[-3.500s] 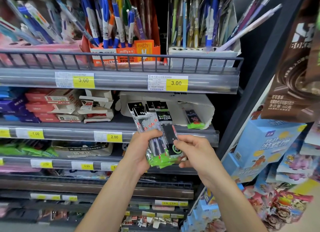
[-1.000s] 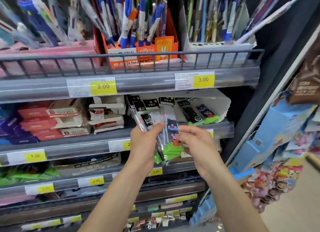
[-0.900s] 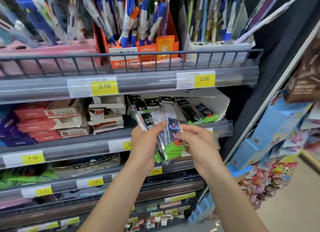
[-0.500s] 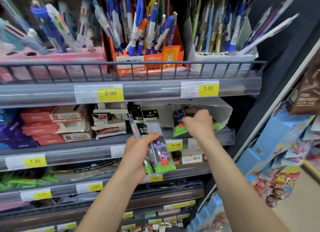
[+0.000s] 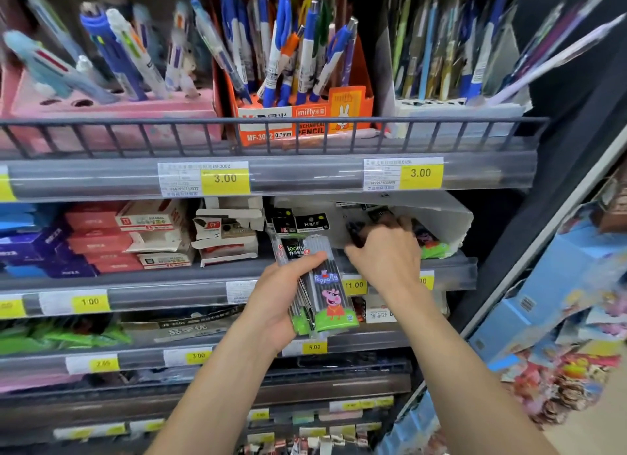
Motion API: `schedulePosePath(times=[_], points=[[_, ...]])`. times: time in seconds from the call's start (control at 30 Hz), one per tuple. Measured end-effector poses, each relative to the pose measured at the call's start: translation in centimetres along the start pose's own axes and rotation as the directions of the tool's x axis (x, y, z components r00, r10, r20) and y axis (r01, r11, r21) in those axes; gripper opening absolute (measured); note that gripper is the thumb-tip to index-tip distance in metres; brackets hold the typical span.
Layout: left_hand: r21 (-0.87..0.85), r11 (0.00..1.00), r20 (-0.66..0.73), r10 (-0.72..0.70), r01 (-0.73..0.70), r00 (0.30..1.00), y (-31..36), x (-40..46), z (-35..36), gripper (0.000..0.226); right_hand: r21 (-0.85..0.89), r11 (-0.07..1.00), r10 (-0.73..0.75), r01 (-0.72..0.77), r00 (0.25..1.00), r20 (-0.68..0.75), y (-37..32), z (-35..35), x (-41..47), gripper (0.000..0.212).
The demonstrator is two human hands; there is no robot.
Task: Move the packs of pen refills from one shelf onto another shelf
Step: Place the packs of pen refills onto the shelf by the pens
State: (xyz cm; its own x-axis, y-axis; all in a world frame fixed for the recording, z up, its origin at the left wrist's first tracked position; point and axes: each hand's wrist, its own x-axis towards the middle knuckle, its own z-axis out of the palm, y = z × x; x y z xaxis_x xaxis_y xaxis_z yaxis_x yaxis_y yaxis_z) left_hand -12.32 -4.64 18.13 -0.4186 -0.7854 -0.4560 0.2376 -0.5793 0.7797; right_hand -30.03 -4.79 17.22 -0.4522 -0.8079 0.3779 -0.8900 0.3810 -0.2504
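Observation:
My left hand (image 5: 276,303) grips a stack of pen refill packs (image 5: 330,295) upright in front of the second shelf; the front pack shows a pink pig and a green bottom. My right hand (image 5: 385,256) reaches into a white open box (image 5: 444,213) on the second shelf (image 5: 169,278). Its fingers are curled on a dark-topped refill pack (image 5: 356,232) there. More refill packs (image 5: 432,246) with green bottoms lie in the box behind the hand, and black-headed packs (image 5: 310,222) stand at the box's left.
Above, a wire rail (image 5: 271,132) fronts a shelf of pen displays, including an orange pencil box (image 5: 302,122). Red and white cartons (image 5: 129,237) fill the second shelf's left. Lower shelves carry yellow price tags (image 5: 314,347). Blue boxes (image 5: 556,285) hang at the right.
My right hand left the stack with one pack and went up and right into the white box. My left hand stays in front of the shelf with the remaining packs.

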Motion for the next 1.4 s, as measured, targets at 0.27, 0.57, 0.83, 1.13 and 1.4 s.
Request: schedulePosePath(times=[0.27,0.57,0.83,1.13,1.4], points=[[-0.043,0.999,0.006,-0.008,0.008,1.000,0.2,0.1,0.0,0.024,0.288,0.957,0.032,-0.036,0.999,0.019,0.4,-1.1,-2.0,0.031],[-0.057,0.997,0.068,0.050,-0.046,0.996,0.1,0.1,0.1,0.035,0.819,0.353,0.033,-0.451,0.881,0.471,0.5,-3.5,-6.9,0.017],[-0.062,0.998,0.020,0.033,-0.032,0.999,-0.4,0.3,-0.2,0.020,0.769,0.443,0.042,-0.462,0.867,0.497,1.1,-3.9,-7.6,0.026],[-0.120,0.989,-0.002,0.082,-0.081,0.997,-0.7,-0.4,-1.0,0.025,0.804,0.424,0.121,-0.417,0.906,0.406,0.4,-3.6,-4.5,0.024],[-0.134,0.988,0.011,0.080,-0.078,0.997,-0.7,-1.1,-1.0,0.023,0.312,0.934,0.131,-0.175,0.979,0.157,-2.0,-1.0,0.6,0.026]])
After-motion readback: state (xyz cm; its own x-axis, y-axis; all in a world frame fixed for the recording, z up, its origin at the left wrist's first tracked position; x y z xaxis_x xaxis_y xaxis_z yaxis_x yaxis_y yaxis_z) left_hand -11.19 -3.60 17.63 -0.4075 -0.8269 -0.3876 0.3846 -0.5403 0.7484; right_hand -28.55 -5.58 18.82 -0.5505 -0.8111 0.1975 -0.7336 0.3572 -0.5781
